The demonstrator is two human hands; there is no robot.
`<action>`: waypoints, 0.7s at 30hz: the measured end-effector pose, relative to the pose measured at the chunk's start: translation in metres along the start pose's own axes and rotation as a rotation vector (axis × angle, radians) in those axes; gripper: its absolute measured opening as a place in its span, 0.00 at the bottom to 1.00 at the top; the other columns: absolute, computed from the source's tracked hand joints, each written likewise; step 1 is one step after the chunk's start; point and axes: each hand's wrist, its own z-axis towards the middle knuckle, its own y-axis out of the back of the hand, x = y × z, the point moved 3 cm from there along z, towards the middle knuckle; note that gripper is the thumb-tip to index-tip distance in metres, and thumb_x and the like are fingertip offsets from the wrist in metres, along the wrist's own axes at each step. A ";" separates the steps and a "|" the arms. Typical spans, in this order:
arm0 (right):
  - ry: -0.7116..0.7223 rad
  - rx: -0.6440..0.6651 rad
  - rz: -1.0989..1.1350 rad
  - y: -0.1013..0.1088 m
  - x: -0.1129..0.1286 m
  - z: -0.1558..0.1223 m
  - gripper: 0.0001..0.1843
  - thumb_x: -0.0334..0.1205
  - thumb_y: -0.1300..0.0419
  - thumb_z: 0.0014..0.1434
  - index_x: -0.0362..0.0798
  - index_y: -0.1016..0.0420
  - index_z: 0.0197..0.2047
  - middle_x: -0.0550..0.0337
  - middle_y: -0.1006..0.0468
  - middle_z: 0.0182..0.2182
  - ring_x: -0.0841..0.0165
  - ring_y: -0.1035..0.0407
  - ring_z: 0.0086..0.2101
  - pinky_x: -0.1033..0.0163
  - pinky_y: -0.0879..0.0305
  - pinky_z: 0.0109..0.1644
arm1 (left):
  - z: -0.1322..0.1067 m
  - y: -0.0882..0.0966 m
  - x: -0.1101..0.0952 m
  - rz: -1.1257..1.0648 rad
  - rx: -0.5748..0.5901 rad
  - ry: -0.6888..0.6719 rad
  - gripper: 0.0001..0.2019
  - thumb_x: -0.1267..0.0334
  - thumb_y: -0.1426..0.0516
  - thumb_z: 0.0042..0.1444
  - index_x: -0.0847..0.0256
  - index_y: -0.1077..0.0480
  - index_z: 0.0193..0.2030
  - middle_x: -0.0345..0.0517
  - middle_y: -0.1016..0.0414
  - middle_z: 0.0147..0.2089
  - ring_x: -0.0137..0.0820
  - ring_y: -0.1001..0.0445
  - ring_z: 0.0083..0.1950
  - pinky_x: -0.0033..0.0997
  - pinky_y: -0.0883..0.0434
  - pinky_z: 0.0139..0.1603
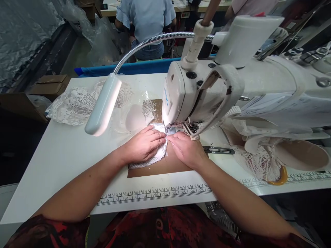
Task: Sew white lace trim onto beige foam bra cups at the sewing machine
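Observation:
A white lace fabric piece (158, 156) with a curved edge lies under the head of the white sewing machine (178, 93). My left hand (144, 144) rests flat on it, fingers stretched toward the needle area. Close to the needle, my right hand (187, 148) is closed, its thumb and fingertips pinching the fabric's edge. The fingertips of both hands almost meet there. Beneath the fabric is a brown sheet (155, 171) on the table. The needle tip itself is hard to make out behind the fingers and the glare.
A lamp (103, 105) on a bendable neck hangs left of the machine. Lace pieces (74, 105) and a pale moulded cup (135, 118) lie at left. Black thread snips (219, 150) and more cups (301, 154) are at right. A ruler strip (155, 193) runs along the front edge. A co-worker (147, 24) sits beyond.

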 end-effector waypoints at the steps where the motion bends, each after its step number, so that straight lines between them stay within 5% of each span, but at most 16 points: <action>1: -0.005 -0.001 -0.011 0.000 0.000 0.000 0.19 0.30 0.50 0.59 0.49 0.24 0.50 0.56 0.24 0.36 0.67 0.31 0.36 0.65 0.38 0.36 | 0.000 0.000 0.000 -0.005 -0.007 0.010 0.16 0.68 0.51 0.62 0.66 0.34 0.56 0.56 0.29 0.56 0.40 0.31 0.52 0.51 0.39 0.60; 14: 0.085 -0.091 0.019 0.002 0.003 -0.005 0.18 0.29 0.51 0.59 0.48 0.22 0.44 0.57 0.25 0.30 0.69 0.34 0.33 0.67 0.43 0.31 | 0.000 -0.004 0.001 0.019 -0.004 0.099 0.15 0.66 0.51 0.64 0.66 0.32 0.54 0.56 0.31 0.56 0.40 0.33 0.52 0.44 0.33 0.53; 21: 0.187 -0.119 0.051 0.001 0.003 -0.007 0.16 0.29 0.51 0.60 0.46 0.22 0.42 0.58 0.26 0.28 0.69 0.36 0.32 0.66 0.42 0.31 | 0.001 -0.001 0.003 0.034 0.101 0.102 0.11 0.69 0.51 0.62 0.63 0.30 0.47 0.50 0.29 0.43 0.36 0.32 0.43 0.38 0.34 0.47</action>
